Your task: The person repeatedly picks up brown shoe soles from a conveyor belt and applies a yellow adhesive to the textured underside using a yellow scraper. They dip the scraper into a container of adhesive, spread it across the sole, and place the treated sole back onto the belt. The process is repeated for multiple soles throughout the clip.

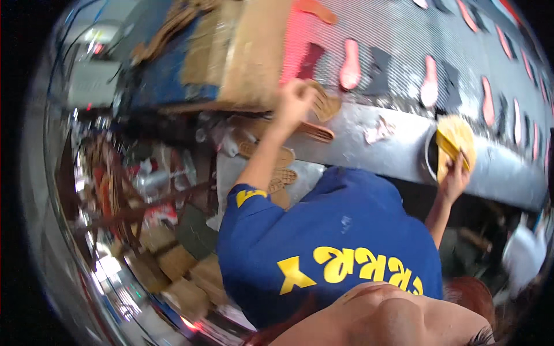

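Note:
My left hand (295,101) is at the near edge of the belt, blurred, its fingers curled at a tan shoe sole (326,105) with slots in it. Just below that hand, a reddish-brown sole (317,132) lies on the metal ledge. My right hand (456,177) grips a yellow bar-like tool (450,144), whose working end I cannot make out. That tool lies across a round container (430,158) with a pale yellow top, on the ledge to the right. Several patterned tan soles (283,181) lie by my left forearm.
A grey ribbed belt (398,34) carries rows of pink soles (350,63) and dark cut pieces (378,69). A crumpled whitish scrap (380,131) sits on the metal ledge (404,130). Cardboard (254,52) covers the far left surface; boxes (187,297) stand low on the left.

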Available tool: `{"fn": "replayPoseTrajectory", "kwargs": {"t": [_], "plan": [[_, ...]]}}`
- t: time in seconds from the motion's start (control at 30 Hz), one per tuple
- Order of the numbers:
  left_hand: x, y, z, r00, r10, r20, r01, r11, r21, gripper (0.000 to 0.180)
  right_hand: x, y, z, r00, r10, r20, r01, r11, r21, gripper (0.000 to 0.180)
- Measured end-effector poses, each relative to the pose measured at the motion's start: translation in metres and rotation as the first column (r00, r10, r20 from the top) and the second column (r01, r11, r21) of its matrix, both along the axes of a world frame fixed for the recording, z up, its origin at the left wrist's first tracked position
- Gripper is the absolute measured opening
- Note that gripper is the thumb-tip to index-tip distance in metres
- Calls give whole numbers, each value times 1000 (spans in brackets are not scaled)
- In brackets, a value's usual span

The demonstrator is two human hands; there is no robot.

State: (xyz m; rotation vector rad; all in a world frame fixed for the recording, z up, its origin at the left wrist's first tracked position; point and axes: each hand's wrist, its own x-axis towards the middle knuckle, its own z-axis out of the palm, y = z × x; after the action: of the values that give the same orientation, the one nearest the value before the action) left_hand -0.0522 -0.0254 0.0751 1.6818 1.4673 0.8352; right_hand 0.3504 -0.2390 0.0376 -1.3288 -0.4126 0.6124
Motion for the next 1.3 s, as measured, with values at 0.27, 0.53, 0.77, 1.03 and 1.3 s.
{"fn": "replayPoseTrajectory", "kwargs": {"t": [0.27,0.53,0.77,1.03,1.3], "plan": [[4,-26,60,316,-249,915,301,941,152,83,-17,-8,6,997,-63,-53,63,998,1,20],[51,3,26,182,116,976,497,846,-193,42,-19,-4,-3,830,-52,555,201,956,-212,14],[114,-22,21,710,-225,667,654,562,-507,38,-9,-23,-102,497,267,826,321,828,-460,21],[127,-35,-3,404,94,910,856,313,-412,50,-12,-18,-108,532,180,827,358,837,-413,18],[135,-56,-37,320,74,945,818,482,-315,67,-2,-7,-119,976,-122,182,187,897,-401,18]]}}
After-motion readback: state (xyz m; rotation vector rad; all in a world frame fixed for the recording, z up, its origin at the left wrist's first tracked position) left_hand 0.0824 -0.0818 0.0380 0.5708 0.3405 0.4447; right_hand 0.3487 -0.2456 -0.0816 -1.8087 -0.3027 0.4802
